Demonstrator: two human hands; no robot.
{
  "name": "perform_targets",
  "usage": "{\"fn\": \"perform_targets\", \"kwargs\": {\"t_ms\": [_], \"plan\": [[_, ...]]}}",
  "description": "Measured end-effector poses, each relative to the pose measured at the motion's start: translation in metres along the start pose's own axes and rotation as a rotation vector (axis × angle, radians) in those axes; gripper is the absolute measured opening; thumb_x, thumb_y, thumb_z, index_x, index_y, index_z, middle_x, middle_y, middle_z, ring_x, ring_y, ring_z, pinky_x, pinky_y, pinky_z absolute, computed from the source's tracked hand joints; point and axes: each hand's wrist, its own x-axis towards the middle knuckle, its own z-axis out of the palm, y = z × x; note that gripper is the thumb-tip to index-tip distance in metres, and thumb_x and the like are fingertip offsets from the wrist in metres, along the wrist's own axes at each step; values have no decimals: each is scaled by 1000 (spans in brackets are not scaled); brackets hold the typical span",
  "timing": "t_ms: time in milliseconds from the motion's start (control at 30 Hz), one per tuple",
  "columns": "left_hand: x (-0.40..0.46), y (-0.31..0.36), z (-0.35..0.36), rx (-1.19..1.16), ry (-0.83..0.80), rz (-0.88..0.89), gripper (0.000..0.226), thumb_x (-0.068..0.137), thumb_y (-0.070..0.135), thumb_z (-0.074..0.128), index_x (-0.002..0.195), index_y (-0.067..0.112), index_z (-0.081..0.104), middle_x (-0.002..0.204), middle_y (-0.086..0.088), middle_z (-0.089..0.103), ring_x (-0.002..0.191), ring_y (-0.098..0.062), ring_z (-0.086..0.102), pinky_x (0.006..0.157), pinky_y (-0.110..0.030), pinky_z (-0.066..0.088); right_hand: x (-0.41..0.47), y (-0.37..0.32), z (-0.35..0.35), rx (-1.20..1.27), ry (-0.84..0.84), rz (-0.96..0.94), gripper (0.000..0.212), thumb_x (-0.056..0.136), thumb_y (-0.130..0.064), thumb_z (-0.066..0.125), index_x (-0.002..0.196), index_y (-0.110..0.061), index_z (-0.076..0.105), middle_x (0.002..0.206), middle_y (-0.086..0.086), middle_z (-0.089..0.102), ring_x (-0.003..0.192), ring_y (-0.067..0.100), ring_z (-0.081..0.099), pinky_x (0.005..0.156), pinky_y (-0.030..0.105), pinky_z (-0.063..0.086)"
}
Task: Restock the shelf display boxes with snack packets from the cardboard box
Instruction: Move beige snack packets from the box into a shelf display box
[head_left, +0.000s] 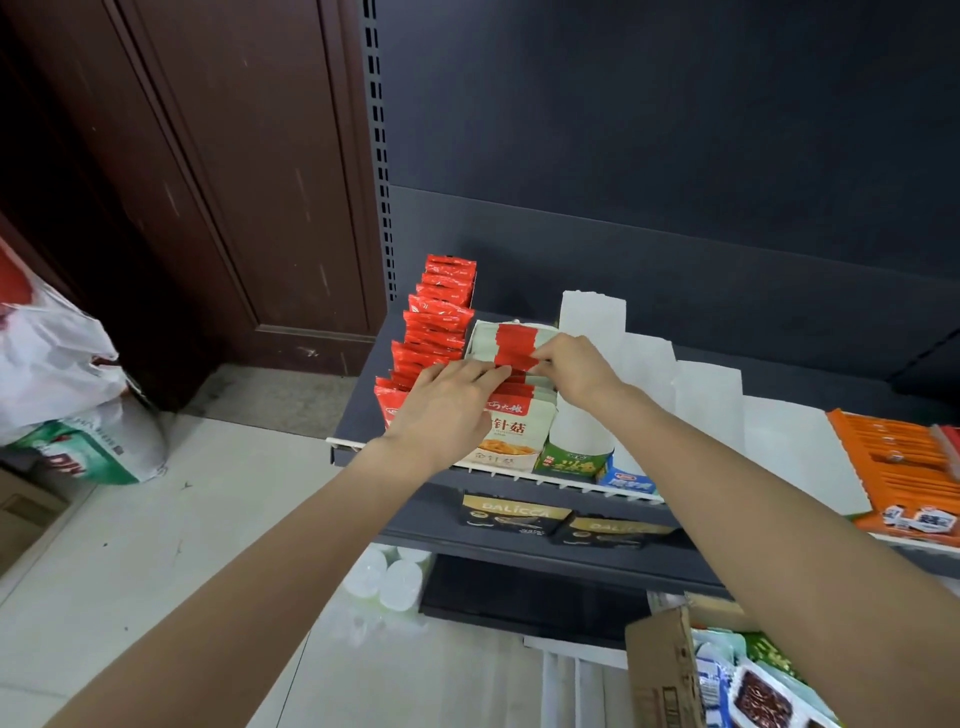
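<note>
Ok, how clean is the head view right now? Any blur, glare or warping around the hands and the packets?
Head view: wide-angle warping bends the shelf upright and stretches the forearms at the edges; the left hand and right hand on the green-and-red packets are fairly sharp; the white dividers look washed out; the cardboard box at the bottom corner is soft.

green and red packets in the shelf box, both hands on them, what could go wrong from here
1. The green and red packets are packed tight; the left hand and right hand pressing them could buckle or crease some.
2. The red packets beside them stand loosely and might topple if the left hand nudges them.
3. The display box sits at the shelf edge and could slide forward.
</note>
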Motion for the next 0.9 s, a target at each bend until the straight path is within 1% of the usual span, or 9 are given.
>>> {"fn": "perform_targets", "kwargs": {"t_ms": [100,167,267,367,467,533,600,733,900], "plan": [[1,1,1,-3,-22,-27,58,96,25,47,148,25,23,153,4,28,141,-15,23,116,-35,15,3,-5,-4,-99,-106,-31,24,96,-19,51,113,-11,65,113,6,65,99,23,62,90,34,51],[1,5,-1,-13,0,-43,57,96,28,47,148,25,25,153,4,28,141,-16,23,116,-37,15,-3,-8,-13,-55,-172,-78,23,98,-18,47,108,-8,66,107,3,64,96,19,60,84,28,48],[-2,22,-4,-64,110,-39,52,94,32,48,144,23,34,147,2,37,137,-18,30,112,-35,20,-26,-5,-25,224,17,-74,33,101,-22,40,83,-6,62,88,4,62,81,17,59,74,29,48],[-8,50,-1,-129,277,-2,37,92,25,52,128,19,53,126,-1,54,120,-22,45,98,-37,34,-60,14,-35,392,264,-51,31,101,-22,41,103,-5,67,100,7,68,94,21,63,86,36,52],[-15,87,10,-226,333,18,27,91,21,53,116,15,61,110,-3,63,105,-24,55,87,-39,41,-109,36,-40,490,245,-59,24,99,-20,46,107,-11,67,94,-1,68,90,13,65,84,28,52],[-22,117,22,-300,317,49,23,91,20,52,110,14,63,97,-3,65,92,-24,58,80,-40,46,-144,56,-38,536,208,-23,22,98,-18,48,107,-13,67,93,-2,69,88,11,66,81,22,51],[-31,150,39,-376,288,67,23,90,19,50,108,13,63,90,-3,65,85,-23,60,73,-40,49,-179,85,-32,558,209,50,20,97,-17,49,102,-15,68,90,-1,70,84,10,66,77,23,53],[-47,224,78,-519,98,-12,29,92,20,51,120,17,56,107,0,60,98,-18,56,81,-33,47,-245,156,-19,546,151,224,26,99,-20,47,93,-6,68,83,6,71,77,20,68,72,37,57],[-65,311,134,-511,-168,-93,28,94,23,48,122,20,51,118,1,54,102,-20,56,87,-37,47,-316,250,-12,464,-114,392,25,99,-23,46,99,-6,65,92,11,70,83,22,68,73,29,54]]}}
